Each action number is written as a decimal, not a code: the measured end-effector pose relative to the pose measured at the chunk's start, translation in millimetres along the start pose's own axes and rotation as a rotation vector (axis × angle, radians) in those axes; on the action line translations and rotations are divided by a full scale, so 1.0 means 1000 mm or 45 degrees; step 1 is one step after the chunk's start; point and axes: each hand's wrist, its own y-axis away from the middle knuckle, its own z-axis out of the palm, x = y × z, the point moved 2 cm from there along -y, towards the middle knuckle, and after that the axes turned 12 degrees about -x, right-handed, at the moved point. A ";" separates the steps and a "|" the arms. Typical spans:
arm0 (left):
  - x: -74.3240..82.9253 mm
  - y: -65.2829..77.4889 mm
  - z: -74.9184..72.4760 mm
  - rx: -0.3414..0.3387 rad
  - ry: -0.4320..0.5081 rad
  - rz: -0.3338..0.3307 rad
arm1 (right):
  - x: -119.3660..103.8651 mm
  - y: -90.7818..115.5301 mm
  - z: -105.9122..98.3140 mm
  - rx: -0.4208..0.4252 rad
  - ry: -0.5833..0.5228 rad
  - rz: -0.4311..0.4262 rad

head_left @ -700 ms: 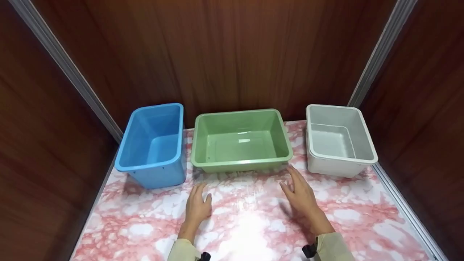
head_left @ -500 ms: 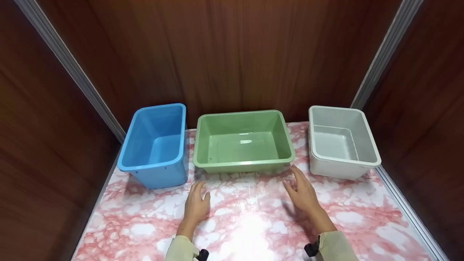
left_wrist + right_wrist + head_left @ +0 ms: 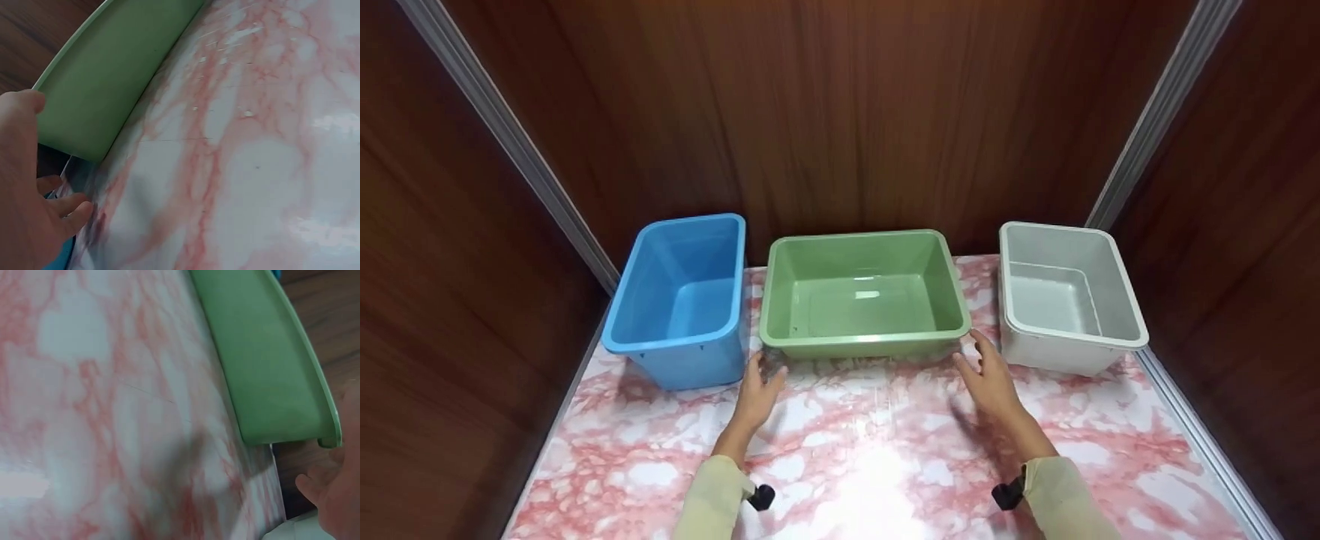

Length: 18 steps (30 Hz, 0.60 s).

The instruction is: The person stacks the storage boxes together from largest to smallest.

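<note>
the green tub (image 3: 859, 304) sits upright on the pink-and-white marbled table (image 3: 645, 450), its long side facing the person, between a blue bin (image 3: 690, 367) on the left and a pale grey bin (image 3: 1054, 352) on the right. the blue bin is just beside it; the gap to the grey one is a little wider.

the left hand (image 3: 757, 394) is at the tub's near left corner, thumb spread well apart from the fingers. in the left wrist view the thumb tip overlaps the tub's rim (touching or just short of it, i cannot tell), with the fingers slightly bent below, near the blue bin. the right hand (image 3: 991, 382) is at the near right corner — thumb and fingers apart here too, a fingertip right by the rim, contact again unclear.

both arms wear pale yellow sleeves (image 3: 712, 491), each with a small black piece (image 3: 761, 496) at the wrist. a dark wood-grain wall (image 3: 847, 127) rises behind the bins — grey metal strips (image 3: 1159, 112) run along its corners, and a bright glare lies on the table in front.
</note>
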 end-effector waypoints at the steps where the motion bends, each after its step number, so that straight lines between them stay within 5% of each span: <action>1: 0.002 -0.001 -0.002 -0.013 0.060 0.008 | 0.001 -0.002 -0.001 -0.007 -0.046 0.016; 9: 0.040 0.000 -0.007 -0.049 0.250 -0.080 | 0.010 -0.013 -0.007 0.007 -0.271 0.050; 14: 0.028 -0.020 -0.010 -0.048 0.361 -0.155 | 0.013 -0.026 -0.008 -0.006 -0.441 0.085; 18: 0.017 -0.038 -0.015 0.023 0.340 -0.213 | 0.015 -0.037 -0.002 -0.003 -0.596 0.147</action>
